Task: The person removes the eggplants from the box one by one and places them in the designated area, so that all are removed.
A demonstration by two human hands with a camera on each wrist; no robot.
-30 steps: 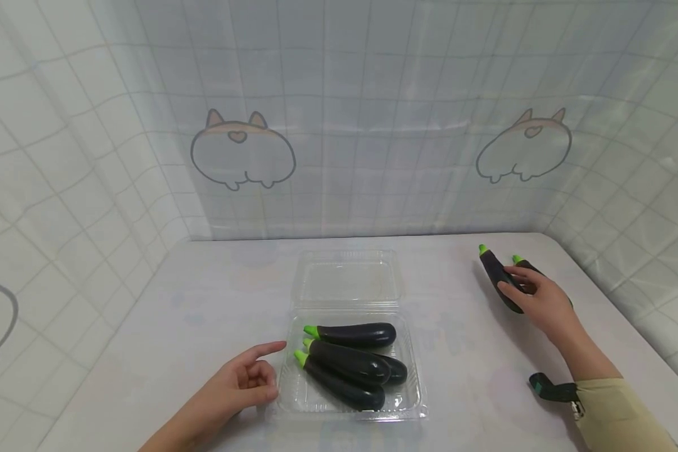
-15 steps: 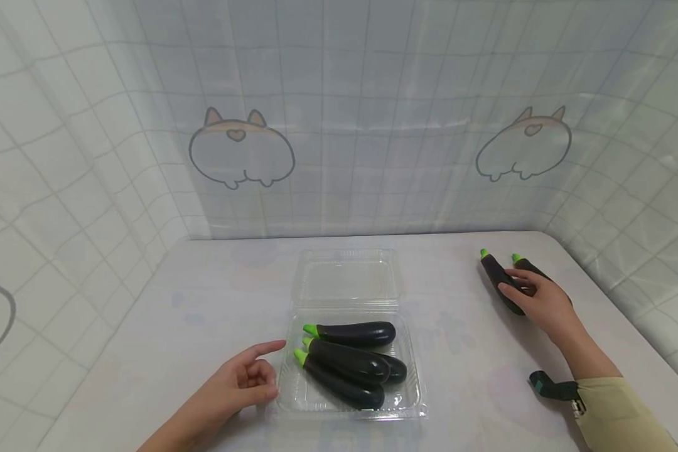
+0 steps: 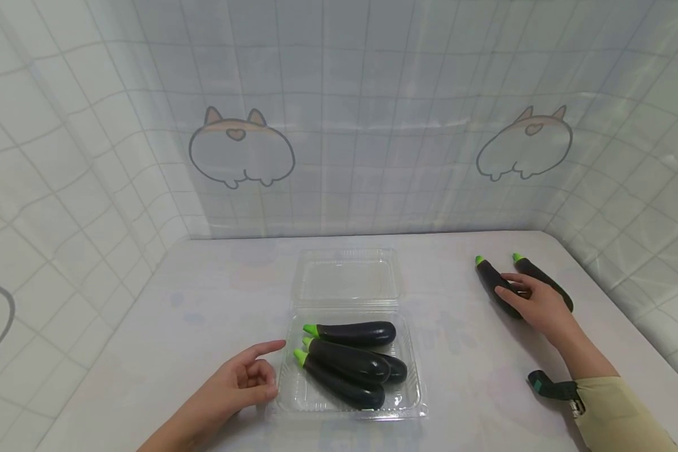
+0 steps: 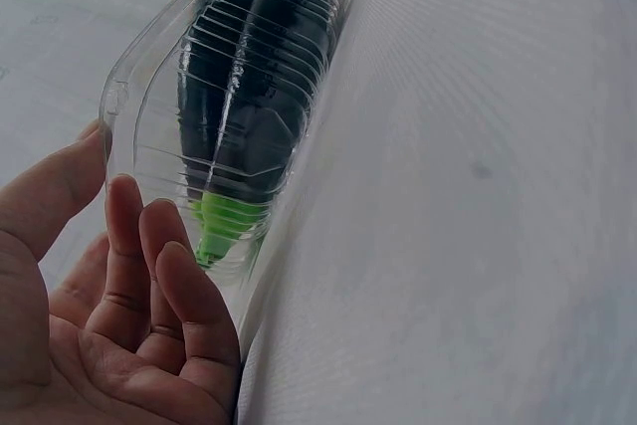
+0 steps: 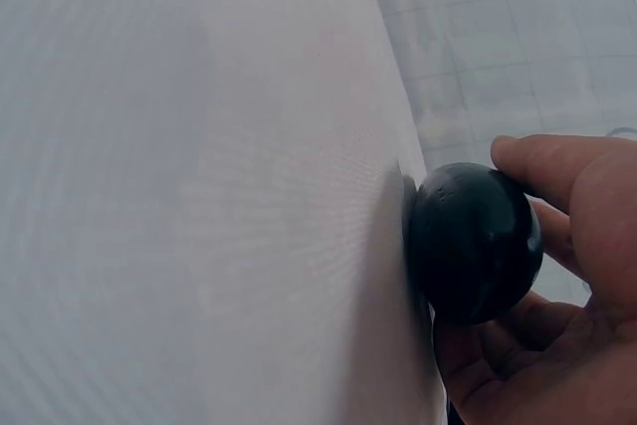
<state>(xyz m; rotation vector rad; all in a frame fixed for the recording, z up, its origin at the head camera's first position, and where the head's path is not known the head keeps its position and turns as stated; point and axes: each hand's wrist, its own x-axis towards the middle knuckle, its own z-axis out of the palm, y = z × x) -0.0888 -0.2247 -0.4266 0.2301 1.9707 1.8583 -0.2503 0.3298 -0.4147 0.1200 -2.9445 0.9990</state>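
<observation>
A pale counter [image 3: 220,282] carried an open clear plastic clamshell [image 3: 346,307]. An eggplant [image 3: 539,274] lay toward its right edge; whether another eggplant [image 3: 490,280], in the right hand [image 3: 537,304], touched it was unclear.

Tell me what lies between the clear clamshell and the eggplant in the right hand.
Bare white tabletop separates the clamshell from that eggplant, as the head view shows.
</observation>
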